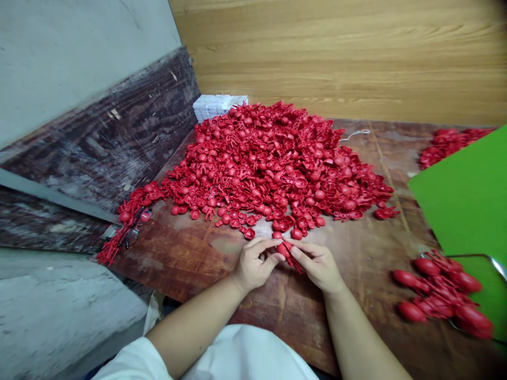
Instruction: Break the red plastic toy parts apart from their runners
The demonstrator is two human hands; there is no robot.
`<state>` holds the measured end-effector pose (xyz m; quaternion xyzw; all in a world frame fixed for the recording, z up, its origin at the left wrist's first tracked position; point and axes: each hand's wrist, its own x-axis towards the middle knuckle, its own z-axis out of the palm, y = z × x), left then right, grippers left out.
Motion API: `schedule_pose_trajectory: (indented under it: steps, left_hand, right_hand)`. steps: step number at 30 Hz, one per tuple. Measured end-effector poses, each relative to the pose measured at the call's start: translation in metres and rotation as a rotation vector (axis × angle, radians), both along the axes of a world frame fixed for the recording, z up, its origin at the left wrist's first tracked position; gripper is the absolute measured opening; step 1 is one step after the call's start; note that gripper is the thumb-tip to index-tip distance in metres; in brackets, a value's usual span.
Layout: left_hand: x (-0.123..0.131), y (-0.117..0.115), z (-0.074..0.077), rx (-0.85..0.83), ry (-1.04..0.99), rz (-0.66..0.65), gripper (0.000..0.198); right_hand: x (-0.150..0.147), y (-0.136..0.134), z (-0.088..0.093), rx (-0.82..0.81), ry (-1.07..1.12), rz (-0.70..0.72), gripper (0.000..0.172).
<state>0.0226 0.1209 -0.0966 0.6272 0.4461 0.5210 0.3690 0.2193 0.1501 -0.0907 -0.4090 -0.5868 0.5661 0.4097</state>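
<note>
Just in front of the heap, my left hand point(258, 264) and my right hand point(319, 266) pinch one red plastic toy bug part point(285, 250) between thumbs and fingertips. It has a rounded shell with thin legs hanging below on the right, and a dark gap shows along it. My fingers hide some of it, so I cannot tell whether it is one piece or two. Beyond my fingertips spreads a large heap of similar red plastic parts point(273, 163), some hollow half shells, some with thin legs. A few loose ones touch the heap's near edge.
To the right, several red bug figures point(441, 295) lie near a green panel point(467, 190) with a metal wire. Glasses point(132, 236) rest at the table's left edge among red parts. White stacked packs point(216, 107) stand behind the heap. A dark board point(103, 137) borders the left.
</note>
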Motion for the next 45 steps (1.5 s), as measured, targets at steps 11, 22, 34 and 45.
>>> schedule_pose_trajectory:
  steps: [11, 22, 34, 45]
  left_hand:
    - [0.002, -0.001, 0.001, -0.063, -0.037, -0.035, 0.041]
    - [0.004, -0.005, 0.02, 0.177, 0.178, -0.183, 0.057]
    - [0.002, -0.004, 0.022, 0.2, 0.209, -0.208, 0.043]
    - [0.003, 0.0, 0.017, 0.178, 0.237, -0.142, 0.031]
  right_hand:
    - [-0.002, 0.002, 0.006, -0.1, 0.04, 0.061, 0.024]
    - [-0.021, -0.01, 0.018, -0.473, 0.485, 0.206, 0.075]
    - [-0.022, -0.008, 0.009, -0.463, 0.444, 0.205, 0.07]
    - [-0.022, -0.007, 0.002, -0.311, 0.313, 0.185, 0.063]
